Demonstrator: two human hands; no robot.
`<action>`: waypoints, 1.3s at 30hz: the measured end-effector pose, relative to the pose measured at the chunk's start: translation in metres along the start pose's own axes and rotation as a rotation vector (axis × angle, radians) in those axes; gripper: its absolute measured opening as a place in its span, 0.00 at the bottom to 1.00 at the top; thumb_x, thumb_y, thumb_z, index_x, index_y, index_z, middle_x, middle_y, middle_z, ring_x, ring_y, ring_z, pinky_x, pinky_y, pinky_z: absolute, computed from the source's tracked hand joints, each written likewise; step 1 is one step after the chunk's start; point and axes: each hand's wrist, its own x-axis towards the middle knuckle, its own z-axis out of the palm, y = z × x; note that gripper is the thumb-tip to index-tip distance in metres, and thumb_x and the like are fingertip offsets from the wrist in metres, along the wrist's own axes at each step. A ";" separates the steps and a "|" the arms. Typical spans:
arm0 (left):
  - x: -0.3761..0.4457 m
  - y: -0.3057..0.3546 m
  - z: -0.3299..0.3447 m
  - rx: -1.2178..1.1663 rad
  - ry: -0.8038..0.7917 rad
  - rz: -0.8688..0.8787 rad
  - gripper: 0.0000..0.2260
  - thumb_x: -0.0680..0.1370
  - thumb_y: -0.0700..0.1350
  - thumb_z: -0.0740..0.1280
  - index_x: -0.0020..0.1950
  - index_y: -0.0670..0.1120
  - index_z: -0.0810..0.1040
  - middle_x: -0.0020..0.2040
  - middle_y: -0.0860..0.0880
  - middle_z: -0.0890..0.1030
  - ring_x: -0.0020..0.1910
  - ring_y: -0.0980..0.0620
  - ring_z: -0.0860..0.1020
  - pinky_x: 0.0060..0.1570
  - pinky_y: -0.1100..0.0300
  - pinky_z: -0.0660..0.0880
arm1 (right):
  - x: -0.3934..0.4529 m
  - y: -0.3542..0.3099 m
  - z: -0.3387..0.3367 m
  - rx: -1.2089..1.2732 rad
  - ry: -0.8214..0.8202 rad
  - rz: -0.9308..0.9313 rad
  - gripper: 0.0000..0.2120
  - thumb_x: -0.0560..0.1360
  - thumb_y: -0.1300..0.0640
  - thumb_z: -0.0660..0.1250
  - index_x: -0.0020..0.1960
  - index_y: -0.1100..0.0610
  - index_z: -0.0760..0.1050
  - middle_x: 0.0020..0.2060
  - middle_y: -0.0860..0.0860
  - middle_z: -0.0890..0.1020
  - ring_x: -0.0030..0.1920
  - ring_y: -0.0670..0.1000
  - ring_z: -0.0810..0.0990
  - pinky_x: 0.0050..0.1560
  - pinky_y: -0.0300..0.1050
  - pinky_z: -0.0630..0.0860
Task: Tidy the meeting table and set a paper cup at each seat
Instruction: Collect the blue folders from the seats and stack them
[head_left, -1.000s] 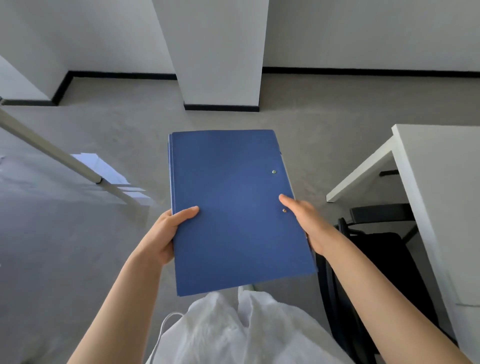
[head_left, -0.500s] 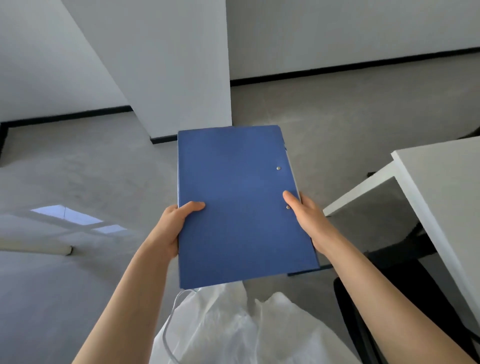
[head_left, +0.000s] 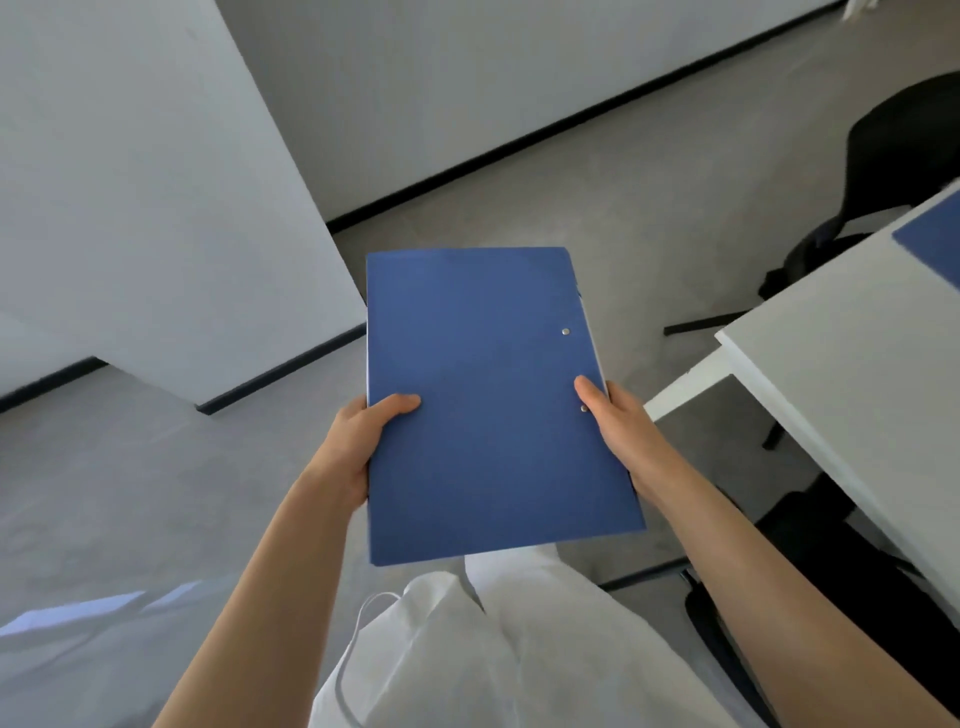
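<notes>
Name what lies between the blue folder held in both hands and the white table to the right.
In the head view, only bare grey floor shows between the blue folder and the white table; the right hand holds the folder's right edge on that side.

Soft, even daylight fills the room, bright but slightly cool and without harsh shadows. A pale patch of reflected light gleams on the grey floor (head_left: 98, 608) at lower left. The wide-angle lens bends and tilts the walls, and the tabletop (head_left: 857, 374) at the right edge looks smeared with motion blur.
</notes>
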 end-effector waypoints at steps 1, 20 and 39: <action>0.015 0.014 0.013 0.013 -0.019 -0.004 0.09 0.76 0.42 0.69 0.54 0.42 0.79 0.44 0.45 0.87 0.38 0.46 0.85 0.33 0.55 0.81 | 0.015 -0.011 -0.008 0.023 0.006 0.004 0.17 0.78 0.42 0.61 0.58 0.52 0.76 0.53 0.49 0.84 0.51 0.51 0.84 0.56 0.54 0.79; 0.266 0.236 0.229 0.153 -0.302 -0.091 0.15 0.75 0.44 0.70 0.60 0.43 0.79 0.52 0.43 0.85 0.46 0.44 0.85 0.44 0.51 0.80 | 0.251 -0.177 -0.156 0.319 0.238 0.029 0.13 0.78 0.45 0.63 0.57 0.51 0.75 0.49 0.49 0.85 0.46 0.52 0.86 0.45 0.51 0.81; 0.469 0.433 0.475 0.616 -0.626 -0.193 0.15 0.75 0.43 0.70 0.61 0.43 0.79 0.55 0.43 0.85 0.47 0.44 0.85 0.39 0.52 0.81 | 0.422 -0.283 -0.269 0.595 0.654 0.030 0.16 0.77 0.45 0.65 0.59 0.55 0.73 0.51 0.52 0.83 0.46 0.53 0.85 0.41 0.48 0.81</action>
